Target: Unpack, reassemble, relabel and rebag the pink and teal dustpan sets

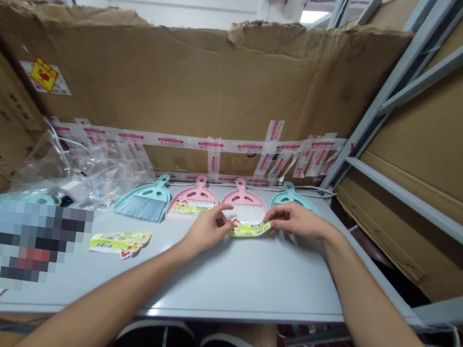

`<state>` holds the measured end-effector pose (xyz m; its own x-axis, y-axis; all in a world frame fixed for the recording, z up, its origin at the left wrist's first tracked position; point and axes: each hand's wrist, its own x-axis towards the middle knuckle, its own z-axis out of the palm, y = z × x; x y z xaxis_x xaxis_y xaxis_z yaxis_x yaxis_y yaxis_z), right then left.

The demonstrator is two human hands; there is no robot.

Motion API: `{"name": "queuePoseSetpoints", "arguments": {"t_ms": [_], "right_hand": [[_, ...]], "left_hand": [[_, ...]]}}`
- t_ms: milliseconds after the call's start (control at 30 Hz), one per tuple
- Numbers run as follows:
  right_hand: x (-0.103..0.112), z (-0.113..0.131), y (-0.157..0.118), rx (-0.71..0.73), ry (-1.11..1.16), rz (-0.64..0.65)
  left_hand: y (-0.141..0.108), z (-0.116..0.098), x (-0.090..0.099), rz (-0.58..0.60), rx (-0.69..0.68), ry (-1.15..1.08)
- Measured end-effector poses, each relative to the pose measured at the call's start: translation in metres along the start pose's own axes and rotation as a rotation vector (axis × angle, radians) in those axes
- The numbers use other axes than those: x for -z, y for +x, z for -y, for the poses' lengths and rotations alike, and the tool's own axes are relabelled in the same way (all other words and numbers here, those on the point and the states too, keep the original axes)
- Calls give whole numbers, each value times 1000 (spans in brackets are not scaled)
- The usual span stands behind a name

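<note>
A yellow-green and white printed paper label is stretched between my two hands, at the front edge of a pink dustpan with a white-bristled brush. My left hand pinches its left end, with the index finger held off the paper. The thumb and fingers of my right hand close on the right end. To the left, another pink dustpan carries a similar label across its front. Behind my right hand, a turquoise dustpan is partly hidden.
A turquoise dustpan with a blue-bristled brush lies at the row's left end. Loose labels rest nearer me. Clear plastic bags are heaped at the left. A large cardboard box stands behind; a metal rack borders the right.
</note>
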<state>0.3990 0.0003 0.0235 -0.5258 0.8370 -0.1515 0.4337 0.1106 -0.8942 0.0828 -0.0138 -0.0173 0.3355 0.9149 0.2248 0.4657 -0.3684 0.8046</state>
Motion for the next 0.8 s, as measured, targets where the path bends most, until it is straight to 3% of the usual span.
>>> {"name": "queuePoseSetpoints", "arguments": {"t_ms": [300, 800], "right_hand": [[-3, -4, 4, 2, 13, 40], [-3, -4, 4, 14, 26, -12]], "left_hand": [[0, -1, -1, 15, -21, -7], [1, 1, -2, -24, -14, -23]]}}
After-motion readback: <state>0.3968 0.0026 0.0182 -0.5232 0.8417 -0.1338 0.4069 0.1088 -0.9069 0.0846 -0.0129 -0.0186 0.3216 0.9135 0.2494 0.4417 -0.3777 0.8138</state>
